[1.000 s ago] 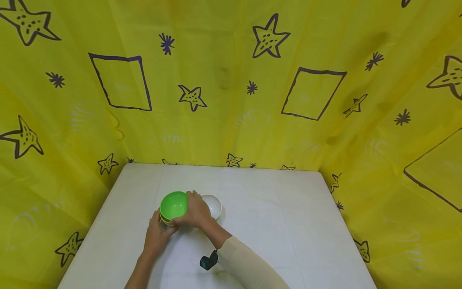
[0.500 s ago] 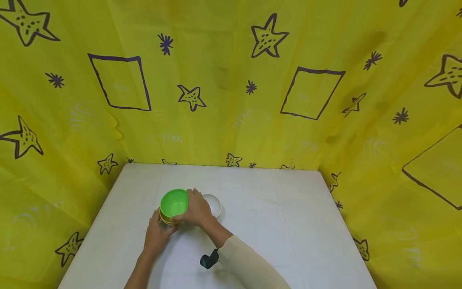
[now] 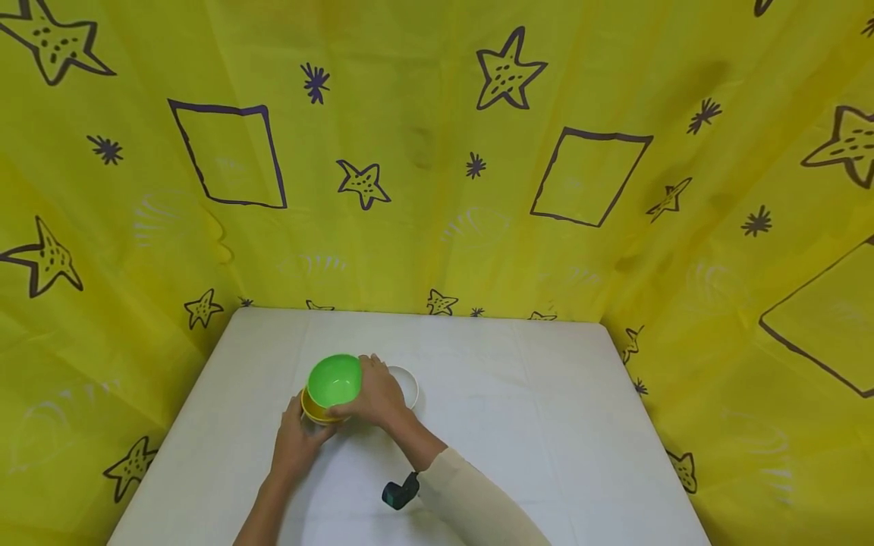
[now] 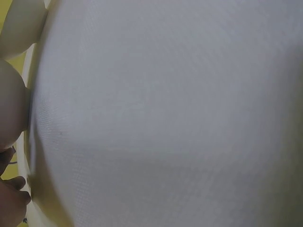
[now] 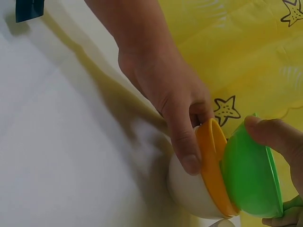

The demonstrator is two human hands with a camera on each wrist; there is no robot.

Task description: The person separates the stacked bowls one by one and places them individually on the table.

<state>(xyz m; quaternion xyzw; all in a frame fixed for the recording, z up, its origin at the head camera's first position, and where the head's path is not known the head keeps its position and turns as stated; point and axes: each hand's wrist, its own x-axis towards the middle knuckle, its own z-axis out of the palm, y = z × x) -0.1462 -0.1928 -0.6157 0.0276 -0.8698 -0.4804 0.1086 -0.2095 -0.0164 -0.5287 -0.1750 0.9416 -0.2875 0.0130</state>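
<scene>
A green bowl (image 3: 334, 381) is tipped over an orange bowl (image 3: 315, 409), which sits nested in a white bowl (image 5: 186, 187). My right hand (image 3: 378, 393) grips the green bowl by its rim; in the right wrist view its thumb (image 5: 272, 131) lies over the rim. On the left side my left hand (image 3: 297, 446) holds the orange and white bowls together, its thumb (image 5: 184, 149) pressed along their outside. The green bowl's underside overlaps the orange rim in the right wrist view. Partly behind my right hand, another white bowl (image 3: 407, 385) stands on the table.
A white cloth covers the table (image 3: 532, 425). Yellow curtains (image 3: 410, 250) printed with stars and frames enclose its back and sides. A dark device (image 3: 400, 493) juts from my right wrist beside the sleeve. White bowls (image 4: 10, 104) line the left wrist view's left edge.
The green bowl has risen and shifted slightly right with my right hand, so more of the orange bowl shows. My left hand has stayed nearly still.
</scene>
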